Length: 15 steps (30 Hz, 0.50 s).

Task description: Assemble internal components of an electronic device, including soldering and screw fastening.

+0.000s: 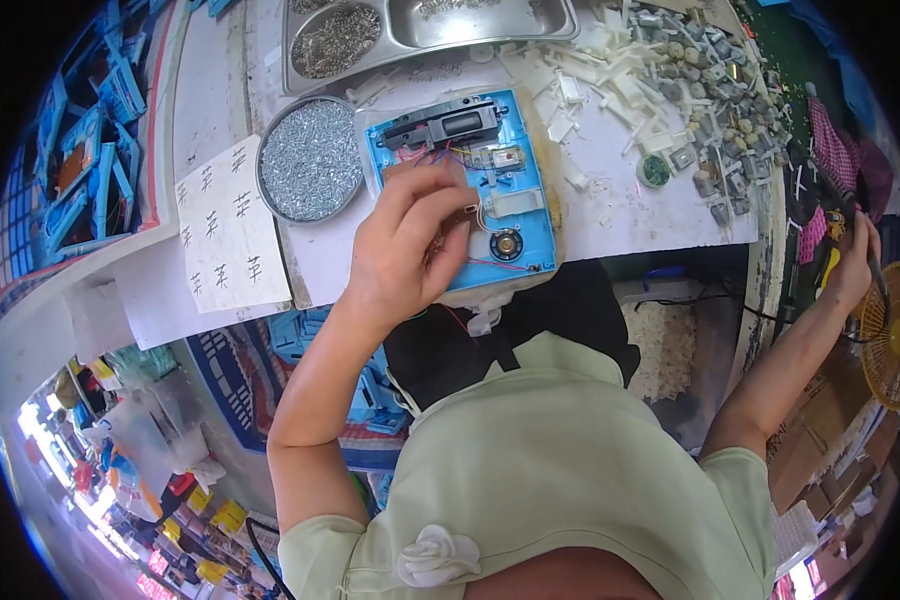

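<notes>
The left hand [405,245] hides part of the one light-blue plastic housing [535,245] lying open on the bench before the torso; its fingers are half curled over the left-middle of it, thumb a little apart, and whether they pinch a wire cannot be told. The right hand [855,268] is well apart, far to the right, bent about one dark, curved item [877,275] too dim to identify; how firmly it grips cannot be told. In the housing sit one round speaker [507,244] at the near end and one black module [440,127] at the far end. Just left is one round dish [259,170] of screws, uncountable. Beyond, one steel tray [450,47] shows two compartments, cut off by the upper edge.
</notes>
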Each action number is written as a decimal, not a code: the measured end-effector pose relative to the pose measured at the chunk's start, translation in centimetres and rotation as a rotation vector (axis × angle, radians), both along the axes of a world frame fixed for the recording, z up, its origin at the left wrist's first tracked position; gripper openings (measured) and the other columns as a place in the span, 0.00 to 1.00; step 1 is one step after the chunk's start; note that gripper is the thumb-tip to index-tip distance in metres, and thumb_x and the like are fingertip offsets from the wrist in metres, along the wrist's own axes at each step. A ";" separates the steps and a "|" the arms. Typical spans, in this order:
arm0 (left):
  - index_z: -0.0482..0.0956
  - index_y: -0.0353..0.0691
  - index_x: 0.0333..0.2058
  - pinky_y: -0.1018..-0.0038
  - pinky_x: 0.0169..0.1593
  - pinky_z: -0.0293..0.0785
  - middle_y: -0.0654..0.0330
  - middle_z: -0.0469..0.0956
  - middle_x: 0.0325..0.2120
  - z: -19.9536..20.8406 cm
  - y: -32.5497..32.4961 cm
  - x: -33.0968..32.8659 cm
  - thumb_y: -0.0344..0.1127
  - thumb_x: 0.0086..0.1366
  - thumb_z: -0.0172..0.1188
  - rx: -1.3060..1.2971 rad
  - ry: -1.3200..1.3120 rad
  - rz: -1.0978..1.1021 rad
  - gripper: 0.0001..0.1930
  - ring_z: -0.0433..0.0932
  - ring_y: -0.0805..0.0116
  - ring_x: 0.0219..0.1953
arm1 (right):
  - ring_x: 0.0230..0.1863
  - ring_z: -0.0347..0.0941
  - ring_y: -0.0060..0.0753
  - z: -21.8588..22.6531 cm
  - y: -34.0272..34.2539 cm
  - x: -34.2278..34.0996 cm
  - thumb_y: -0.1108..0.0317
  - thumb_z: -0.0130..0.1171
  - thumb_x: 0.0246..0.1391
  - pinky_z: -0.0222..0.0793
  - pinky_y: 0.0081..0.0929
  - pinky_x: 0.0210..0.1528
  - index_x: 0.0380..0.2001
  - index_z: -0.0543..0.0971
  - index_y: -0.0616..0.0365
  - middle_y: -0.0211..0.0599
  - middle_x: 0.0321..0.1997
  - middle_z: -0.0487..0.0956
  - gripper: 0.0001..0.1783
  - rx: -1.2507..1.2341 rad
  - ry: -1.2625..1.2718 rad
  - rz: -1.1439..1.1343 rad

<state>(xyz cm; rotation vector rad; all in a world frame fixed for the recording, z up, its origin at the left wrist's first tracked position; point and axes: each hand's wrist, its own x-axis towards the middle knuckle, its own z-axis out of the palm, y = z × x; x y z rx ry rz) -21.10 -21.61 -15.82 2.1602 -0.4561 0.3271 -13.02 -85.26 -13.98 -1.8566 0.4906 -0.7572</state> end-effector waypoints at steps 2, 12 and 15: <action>0.83 0.41 0.44 0.66 0.37 0.79 0.54 0.78 0.45 -0.3 0.1 -0.2 0.26 0.55 0.68 0.032 -0.040 0.000 0.16 0.81 0.54 0.40 | 0.37 0.71 0.18 -0.2 2.3 0.3 0.60 0.69 0.62 0.65 0.19 0.38 0.46 0.82 0.57 0.26 0.35 0.78 0.15 0.148 0.019 0.032; 0.84 0.45 0.39 0.61 0.47 0.66 0.60 0.76 0.43 1.0 -0.1 0.7 0.30 0.50 0.69 0.210 -0.102 -0.113 0.15 0.76 0.61 0.39 | 0.35 0.72 0.16 -1.3 30.4 -5.4 0.75 0.63 0.61 0.67 0.16 0.35 0.43 0.85 0.63 0.31 0.38 0.83 0.08 0.140 0.219 0.573; 0.84 0.45 0.39 0.61 0.48 0.65 0.62 0.75 0.42 0.9 -0.3 1.2 0.31 0.49 0.70 0.258 -0.185 -0.019 0.16 0.75 0.61 0.39 | 0.32 0.76 0.33 -0.5 39.0 -2.0 0.65 0.71 0.50 0.72 0.31 0.34 0.30 0.84 0.58 0.33 0.29 0.81 0.09 -0.419 0.114 0.878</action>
